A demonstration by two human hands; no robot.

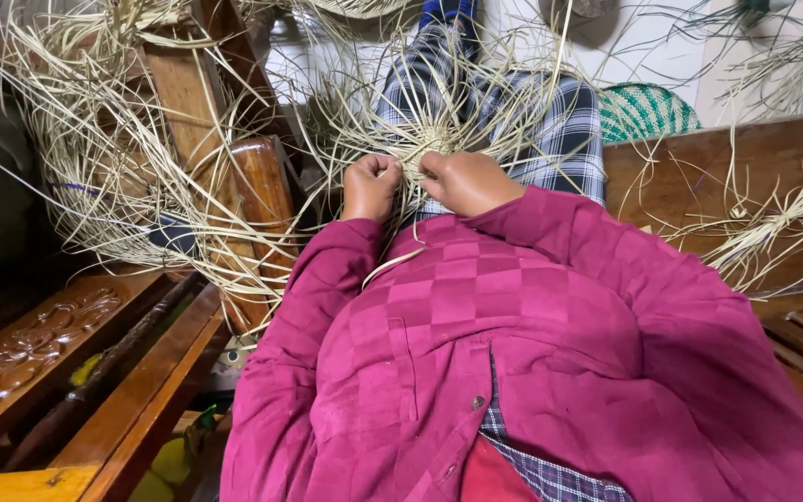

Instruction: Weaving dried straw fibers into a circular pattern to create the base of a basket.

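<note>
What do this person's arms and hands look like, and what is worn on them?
Both arms wear long magenta sleeves of a soft jacket with a woven checkerboard texture, reaching the wrists. The left hand and right hand are bare: no gloves, and no rings or watch visible.

This looks like a home used as a small weaving workshop. Pale, dry straw strands lie in loose tangles over a carved wooden bench and its polished armrest, and another bundle rests on the wooden seat to the right. A finished green and white woven piece leans against the white wall. The dark household furniture, with floral carving, points to a living room rather than a factory.
</note>
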